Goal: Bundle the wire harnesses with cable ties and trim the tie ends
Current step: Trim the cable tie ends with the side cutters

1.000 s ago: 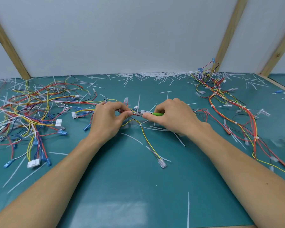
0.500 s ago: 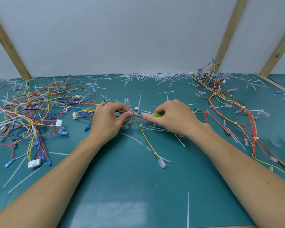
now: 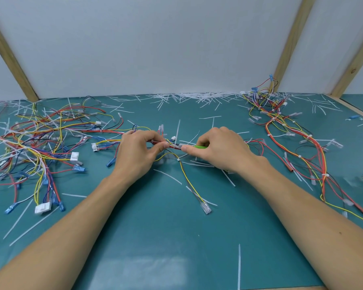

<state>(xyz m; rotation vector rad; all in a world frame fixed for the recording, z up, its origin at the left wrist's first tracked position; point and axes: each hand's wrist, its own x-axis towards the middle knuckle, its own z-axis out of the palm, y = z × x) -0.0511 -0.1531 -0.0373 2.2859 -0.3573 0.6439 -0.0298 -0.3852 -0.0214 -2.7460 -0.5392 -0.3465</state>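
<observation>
My left hand (image 3: 137, 152) pinches a wire harness (image 3: 187, 178) of red and yellow wires at the middle of the teal mat (image 3: 155, 237). A white cable tie (image 3: 177, 130) stands up from the harness just right of my left thumb. My right hand (image 3: 220, 149) grips a green-handled cutter (image 3: 200, 147), whose metal tip lies at the foot of the tie, between my two thumbs. The cutter's jaws are mostly hidden by my fingers. A yellow branch of the harness runs toward me and ends in a clear connector (image 3: 205, 209).
A tangled heap of loose harnesses (image 3: 36, 147) covers the left of the mat. Tied harnesses (image 3: 291, 143) trail down the right side. Cut white tie ends (image 3: 197, 97) litter the back edge and the mat around my hands. Wooden frame posts (image 3: 287, 45) stand behind.
</observation>
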